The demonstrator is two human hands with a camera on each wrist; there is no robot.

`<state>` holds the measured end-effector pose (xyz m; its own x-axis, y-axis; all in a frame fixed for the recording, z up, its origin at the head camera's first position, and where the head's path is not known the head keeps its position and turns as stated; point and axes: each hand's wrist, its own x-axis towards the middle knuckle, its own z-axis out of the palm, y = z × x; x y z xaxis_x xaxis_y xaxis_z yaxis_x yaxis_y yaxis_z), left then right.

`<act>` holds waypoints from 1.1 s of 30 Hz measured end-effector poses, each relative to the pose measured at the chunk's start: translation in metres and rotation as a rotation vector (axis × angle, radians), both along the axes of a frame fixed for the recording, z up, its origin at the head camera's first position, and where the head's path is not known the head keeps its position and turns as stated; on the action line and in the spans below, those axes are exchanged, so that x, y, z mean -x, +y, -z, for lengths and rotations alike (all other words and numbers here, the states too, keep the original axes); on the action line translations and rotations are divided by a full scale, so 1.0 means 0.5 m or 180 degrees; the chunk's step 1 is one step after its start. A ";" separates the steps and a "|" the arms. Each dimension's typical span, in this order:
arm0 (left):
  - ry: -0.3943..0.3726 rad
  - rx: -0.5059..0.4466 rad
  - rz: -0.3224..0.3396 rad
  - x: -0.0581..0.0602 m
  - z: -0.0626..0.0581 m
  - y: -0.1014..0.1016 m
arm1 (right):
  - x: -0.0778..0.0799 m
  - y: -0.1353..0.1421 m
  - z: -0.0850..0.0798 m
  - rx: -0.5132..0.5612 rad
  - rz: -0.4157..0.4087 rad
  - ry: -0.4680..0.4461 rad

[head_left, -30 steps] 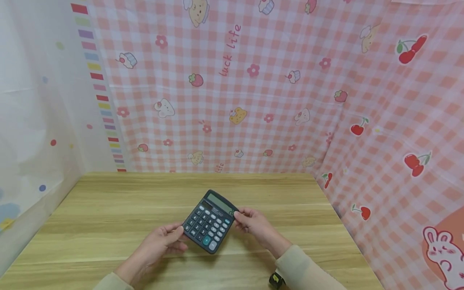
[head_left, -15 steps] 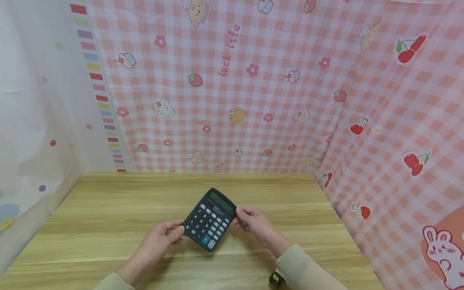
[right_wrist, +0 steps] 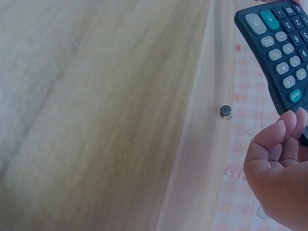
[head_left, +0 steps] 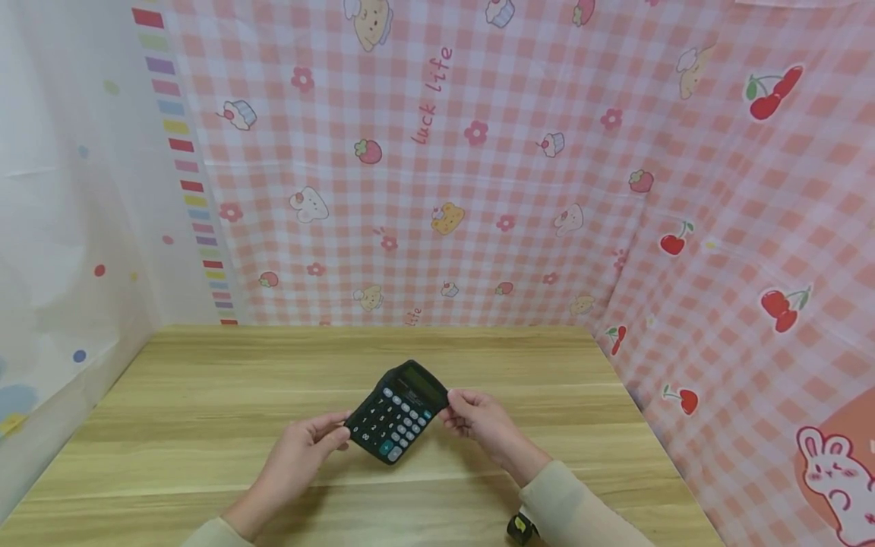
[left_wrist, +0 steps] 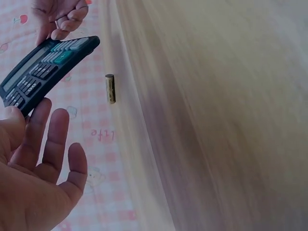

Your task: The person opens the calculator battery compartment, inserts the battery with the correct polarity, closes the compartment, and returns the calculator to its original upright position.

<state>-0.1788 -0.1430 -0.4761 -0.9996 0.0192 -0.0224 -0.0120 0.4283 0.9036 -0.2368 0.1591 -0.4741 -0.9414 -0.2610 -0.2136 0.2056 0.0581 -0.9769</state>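
A black calculator [head_left: 399, 411] with grey and teal keys is held up above the table, tilted, its keys facing the head camera. My left hand [head_left: 299, 460] pinches its lower left corner between thumb and fingers; in the left wrist view the other fingers of that left hand [left_wrist: 45, 178] extend loosely. At the calculator's upper right edge, my right hand [head_left: 488, 431] pinches the side near the display. The display looks dark, with no digits readable. In the left wrist view a small gold and black battery-like cylinder [left_wrist: 110, 89] stands on the table; the head view does not show it.
The wooden table [head_left: 205, 395] meets a pink checked cloth [head_left: 410, 190] at the back and right, and a white cloth [head_left: 68, 190] on the left. A small black object with a yellow mark [head_left: 521, 528] is beside the right sleeve.
The calculator has tilted, its display end shifting slightly right and its lower corner rising. Digits seen on the display a second ago are no longer visible. Both hands keep their grip.
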 end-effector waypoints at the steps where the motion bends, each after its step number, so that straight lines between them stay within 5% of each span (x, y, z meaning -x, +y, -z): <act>1: 0.0046 0.0024 0.0009 -0.001 0.001 -0.001 | -0.001 0.000 0.000 0.0016 -0.0006 -0.0002; 9: 0.0497 0.0269 0.0062 -0.008 0.000 -0.002 | -0.002 0.000 0.001 0.0200 -0.0070 -0.0004; 21: 0.0420 -0.0169 0.0141 -0.005 0.002 -0.001 | -0.001 0.001 0.002 0.0306 -0.0140 -0.0038; 33: 0.0272 -0.0267 0.0214 -0.008 0.001 -0.003 | 0.004 0.001 0.006 0.0406 -0.0201 -0.0072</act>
